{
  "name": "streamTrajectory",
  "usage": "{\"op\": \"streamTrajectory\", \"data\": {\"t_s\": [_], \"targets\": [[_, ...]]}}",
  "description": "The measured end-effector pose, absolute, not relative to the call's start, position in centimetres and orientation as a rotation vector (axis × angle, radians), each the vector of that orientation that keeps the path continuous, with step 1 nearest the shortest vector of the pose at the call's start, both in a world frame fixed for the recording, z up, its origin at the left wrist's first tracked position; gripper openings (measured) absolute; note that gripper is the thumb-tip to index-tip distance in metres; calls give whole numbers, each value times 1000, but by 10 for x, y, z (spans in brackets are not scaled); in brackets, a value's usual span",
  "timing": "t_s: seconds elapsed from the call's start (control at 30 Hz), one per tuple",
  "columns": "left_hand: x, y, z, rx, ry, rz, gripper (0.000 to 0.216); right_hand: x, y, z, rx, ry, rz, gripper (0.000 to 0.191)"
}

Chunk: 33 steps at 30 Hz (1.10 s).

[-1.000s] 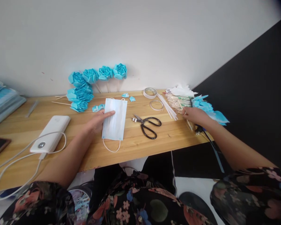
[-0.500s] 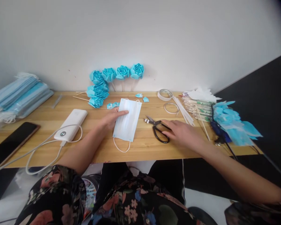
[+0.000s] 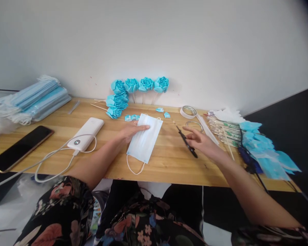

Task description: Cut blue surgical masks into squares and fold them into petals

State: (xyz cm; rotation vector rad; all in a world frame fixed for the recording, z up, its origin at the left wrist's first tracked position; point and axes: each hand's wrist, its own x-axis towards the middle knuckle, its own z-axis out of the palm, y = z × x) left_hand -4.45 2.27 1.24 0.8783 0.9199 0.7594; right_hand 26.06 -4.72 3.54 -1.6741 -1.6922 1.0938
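My left hand (image 3: 133, 132) grips a pale blue face mask (image 3: 146, 139) by its left edge, thumb on top. The mask's lower ear loop hangs toward the table's front edge. In my right hand (image 3: 198, 139) is a pair of black-handled scissors (image 3: 187, 141), turned edge-on with the tip pointing away and to the left. The index finger stretches out while the other fingers curl at the handles. Small blue cut pieces (image 3: 166, 115) lie just beyond the mask, and folded blue strips (image 3: 132, 118) lie beside its upper left corner.
Blue mask flowers on sticks (image 3: 146, 84) stand along the wall. A stack of masks (image 3: 41, 99), a phone (image 3: 22, 147) and a cabled power bank (image 3: 86, 133) occupy the left. Tape rolls (image 3: 188, 112), packaged sticks (image 3: 226, 131) and blue cut material (image 3: 261, 147) are on the right.
My right hand has picked the scissors up from the table and turned them edge-on. The mask stays in my left hand, tilted slightly more. The camera view has shifted left.
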Motion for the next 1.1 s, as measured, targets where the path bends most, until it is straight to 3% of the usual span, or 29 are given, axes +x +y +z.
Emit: {"op": "streamTrajectory", "data": {"t_s": [0.13,0.37,0.57,0.73,0.9,1.1], "targets": [[-45,22,15,901,981,796,41,260,-36,34,-1274,-1510,1451,62],[-49,26,18,985,1002,868,45,245,-7,23,-1032,-1635,1639,66],[-57,27,21,1040,938,793,41,224,21,37,-1077,-1639,1425,43],[-54,20,22,1250,893,597,33,211,16,30,-983,-1540,1465,47],[-46,17,18,1333,868,456,31,198,-4,26,-1086,-1527,1457,38],[-49,15,18,1280,935,449,33,204,2,22,-1077,-1300,1490,45]]}}
